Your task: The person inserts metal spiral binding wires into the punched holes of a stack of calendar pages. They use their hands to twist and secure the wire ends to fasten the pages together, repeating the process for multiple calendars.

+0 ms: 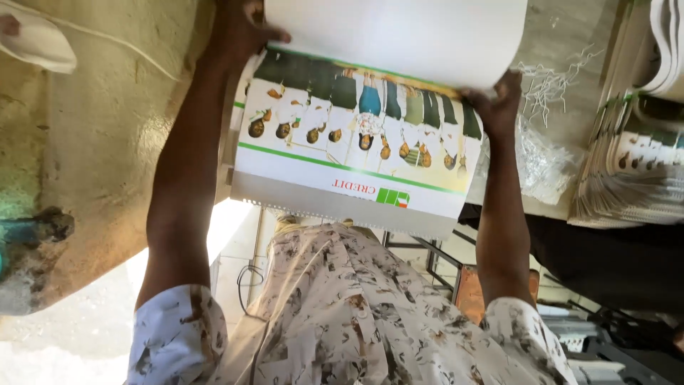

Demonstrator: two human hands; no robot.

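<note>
1. The left hand [246, 28] sits at about eleven o'clock, fingers closed over the top-left corner of a white sheet [399, 36] curled back off a printed calendar [349, 150].
2. The right hand [499, 103] is at about two o'clock, fingers pinched on the right edge of the calendar where the lifted sheet meets the picture page.
3. The calendar lies between both hands, its long axis running nine to three, its grey binding strip [342, 203] on the side nearest the patterned shirt [356, 306].
4. Both hands already touch it; neither is clearly nearer.
5. At three o'clock stands a stack of similar calendars [634, 171], with loose wire pieces [548, 85] just beside it.
</note>
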